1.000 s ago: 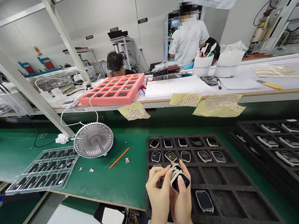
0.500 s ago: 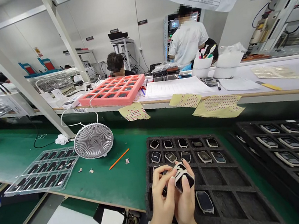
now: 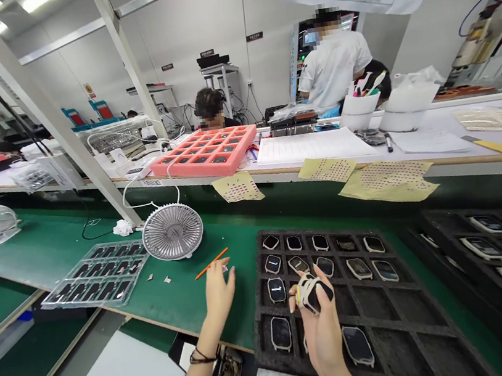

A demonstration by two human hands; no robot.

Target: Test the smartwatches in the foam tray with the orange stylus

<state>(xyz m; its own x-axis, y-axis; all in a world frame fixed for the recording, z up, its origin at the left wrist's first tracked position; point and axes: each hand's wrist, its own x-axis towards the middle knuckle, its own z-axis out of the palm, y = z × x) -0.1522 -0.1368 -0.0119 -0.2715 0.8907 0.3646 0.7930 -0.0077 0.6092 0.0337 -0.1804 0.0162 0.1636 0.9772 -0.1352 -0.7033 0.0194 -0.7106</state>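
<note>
My left hand (image 3: 220, 292) is over the green mat, its thumb apart from the fingers. It is nearest to a thin orange stick (image 3: 203, 270) with pointed ends, and I cannot tell whether the fingertips touch it. A small white scrap shows beside those fingertips. In my right hand (image 3: 322, 321) is a smartwatch case (image 3: 311, 294) with a pale frame and dark face, tilted between thumb and fingers; what looks like a second case is pressed against it. Below that hand lies a black foam tray (image 3: 387, 324) with similar watch cases in several of its pockets.
A grey fan (image 3: 172, 231) stands on the mat, left of it a clear tray (image 3: 47, 302) of black parts. More watch cases fill dark trays (image 3: 459, 227) at right. A shelf (image 3: 277, 174) holding a pink foam tray (image 3: 224, 165) runs across; co-workers are beyond it.
My left hand has left the watch case and moved left to the orange stick. My right hand still holds the case. The view has turned slightly left.
</note>
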